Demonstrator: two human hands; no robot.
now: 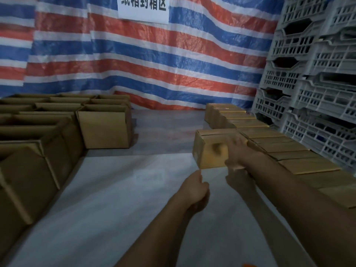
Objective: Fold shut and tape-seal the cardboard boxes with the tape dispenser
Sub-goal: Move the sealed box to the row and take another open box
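Our left grip (194, 187) curls empty just below a small brown cardboard box (208, 160).
Our right grip (238, 151) clasps it, beside a row of closed brown boxes (289, 151).

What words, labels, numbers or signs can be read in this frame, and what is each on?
"纸箱封箱区" (likely; tops cropped by the frame edge, blurred, only "区" sure): black characters on the white paper sign hanging on the striped tarp.
No print visible on the held box, the other cardboard boxes or the plastic crates.
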